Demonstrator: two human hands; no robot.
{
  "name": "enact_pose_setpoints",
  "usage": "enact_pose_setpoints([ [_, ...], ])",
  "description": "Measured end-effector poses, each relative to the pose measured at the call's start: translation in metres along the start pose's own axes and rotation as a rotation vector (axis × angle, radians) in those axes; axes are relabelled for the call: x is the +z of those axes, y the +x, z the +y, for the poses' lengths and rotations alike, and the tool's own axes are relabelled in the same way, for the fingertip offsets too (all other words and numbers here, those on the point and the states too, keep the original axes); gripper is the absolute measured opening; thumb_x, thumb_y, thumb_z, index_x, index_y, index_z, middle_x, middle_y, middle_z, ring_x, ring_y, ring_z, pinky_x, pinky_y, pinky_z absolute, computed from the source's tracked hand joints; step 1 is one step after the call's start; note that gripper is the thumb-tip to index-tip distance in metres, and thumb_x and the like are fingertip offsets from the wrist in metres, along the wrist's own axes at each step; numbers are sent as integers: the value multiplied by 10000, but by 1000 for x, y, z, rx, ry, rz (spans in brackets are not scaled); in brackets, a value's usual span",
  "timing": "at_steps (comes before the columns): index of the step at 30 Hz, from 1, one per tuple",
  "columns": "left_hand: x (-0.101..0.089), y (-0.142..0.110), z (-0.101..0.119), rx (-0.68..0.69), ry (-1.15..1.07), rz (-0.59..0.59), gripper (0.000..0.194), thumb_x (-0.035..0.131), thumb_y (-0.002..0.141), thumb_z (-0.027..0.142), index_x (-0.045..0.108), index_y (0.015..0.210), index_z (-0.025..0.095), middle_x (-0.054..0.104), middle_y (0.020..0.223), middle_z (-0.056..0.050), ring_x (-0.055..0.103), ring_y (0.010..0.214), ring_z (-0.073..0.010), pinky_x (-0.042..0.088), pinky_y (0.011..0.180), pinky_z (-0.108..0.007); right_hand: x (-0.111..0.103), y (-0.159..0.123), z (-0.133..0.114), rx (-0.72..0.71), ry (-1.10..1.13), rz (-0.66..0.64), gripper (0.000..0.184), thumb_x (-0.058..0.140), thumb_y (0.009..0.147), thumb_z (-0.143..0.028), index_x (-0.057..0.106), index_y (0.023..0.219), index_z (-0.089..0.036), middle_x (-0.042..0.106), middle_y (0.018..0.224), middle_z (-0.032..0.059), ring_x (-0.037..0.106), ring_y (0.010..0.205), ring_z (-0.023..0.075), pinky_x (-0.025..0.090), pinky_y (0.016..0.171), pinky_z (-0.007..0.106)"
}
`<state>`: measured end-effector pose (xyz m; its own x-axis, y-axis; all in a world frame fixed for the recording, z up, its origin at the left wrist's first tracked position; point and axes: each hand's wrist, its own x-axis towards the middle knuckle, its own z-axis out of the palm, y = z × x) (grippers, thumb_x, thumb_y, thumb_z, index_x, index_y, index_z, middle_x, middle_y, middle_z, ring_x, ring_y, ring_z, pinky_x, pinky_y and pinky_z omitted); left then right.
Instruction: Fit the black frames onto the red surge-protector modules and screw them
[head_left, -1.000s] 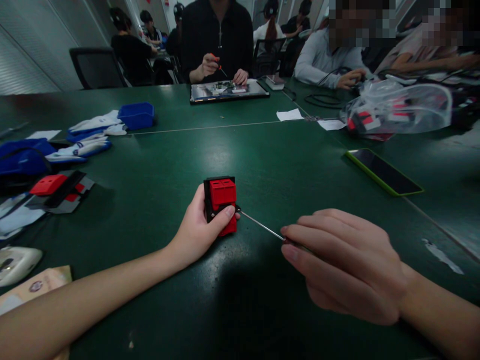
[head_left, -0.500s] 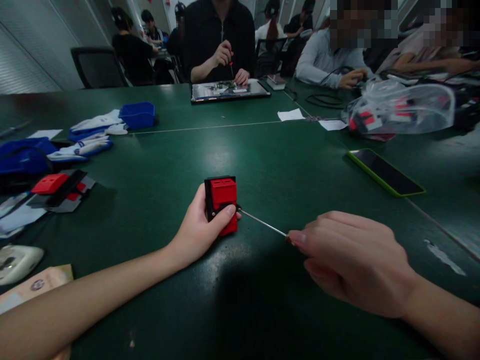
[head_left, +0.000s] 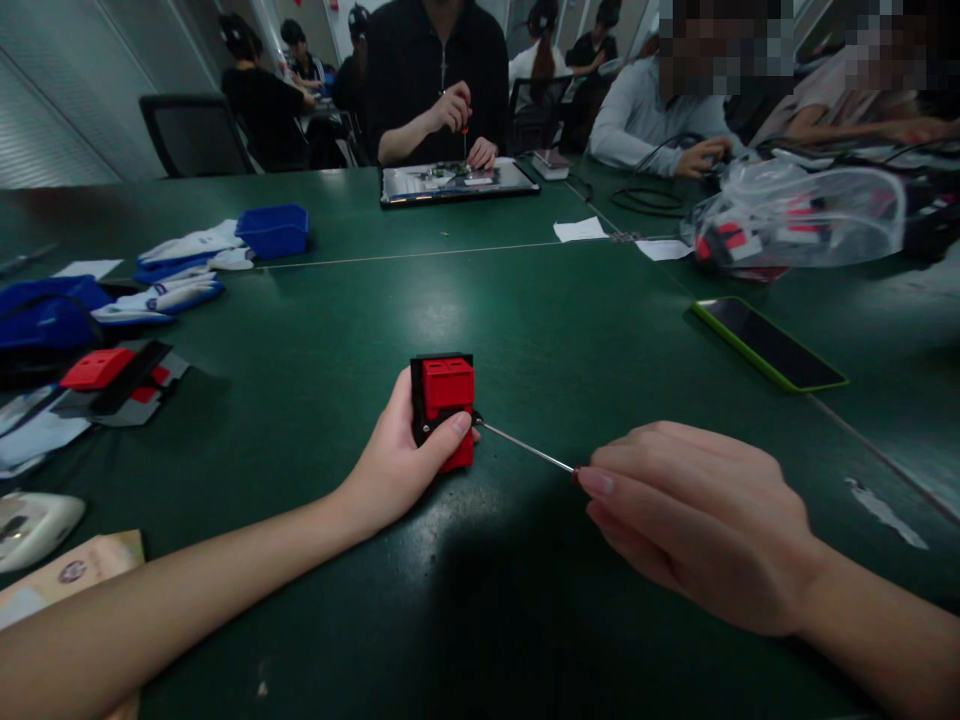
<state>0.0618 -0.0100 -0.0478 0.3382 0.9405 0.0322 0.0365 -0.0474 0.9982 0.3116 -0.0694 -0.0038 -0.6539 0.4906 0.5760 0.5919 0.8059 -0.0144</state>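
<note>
My left hand (head_left: 401,440) is closed around a small red and black plastic block (head_left: 448,385), its thumb pressed across the front. The block is held upright just over the green table. In my right hand (head_left: 697,520) is a screwdriver (head_left: 525,447), its handle wrapped by the fingers and mostly hidden. The thin metal shaft points left and its tip meets the right side of the block, at a small black part near my left fingertips. What the tip engages is too small to make out.
On the left lie another red, black and grey part (head_left: 124,380), gloves (head_left: 161,298), a blue tray (head_left: 274,231) and a white mouse-like object (head_left: 37,528). A green-edged phone (head_left: 769,343) and a clear plastic bag (head_left: 847,215) are at right. Across the table a person works over a flat panel (head_left: 510,178).
My right hand has turned a little around the screwdriver handle, its lower fingers shifting left. The left hand and the block have stayed almost still.
</note>
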Motion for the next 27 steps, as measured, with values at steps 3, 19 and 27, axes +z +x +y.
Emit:
enact_pose_setpoints([
  [3, -1, -1, -1, 11, 34, -14, 435, 694, 919, 403, 496, 1254, 210, 688, 1067, -70, 732, 903, -223, 613, 787, -332, 0, 0, -2, 27, 5, 5, 150, 462, 1008, -124, 591, 1019, -201, 678, 773, 23, 594, 634, 149, 452, 600, 313],
  [19, -1, -1, -1, -16, -12, -23, 529, 713, 904, 410, 477, 1329, 203, 700, 1142, -111, 742, 938, -257, 620, 806, -362, -3, 0, 6, -30, -27, -34, 207, 517, 976, -139, 588, 1168, -175, 699, 800, 21, 662, 664, 154, 530, 599, 302],
  [27, -1, -1, 1, -10, 15, -26, 519, 700, 912, 419, 473, 1324, 199, 692, 1176, -122, 736, 962, -259, 610, 802, -354, -4, 0, 3, 8, 8, -5, 225, 527, 954, -107, 544, 1166, -182, 658, 735, -16, 611, 589, 130, 477, 550, 296],
])
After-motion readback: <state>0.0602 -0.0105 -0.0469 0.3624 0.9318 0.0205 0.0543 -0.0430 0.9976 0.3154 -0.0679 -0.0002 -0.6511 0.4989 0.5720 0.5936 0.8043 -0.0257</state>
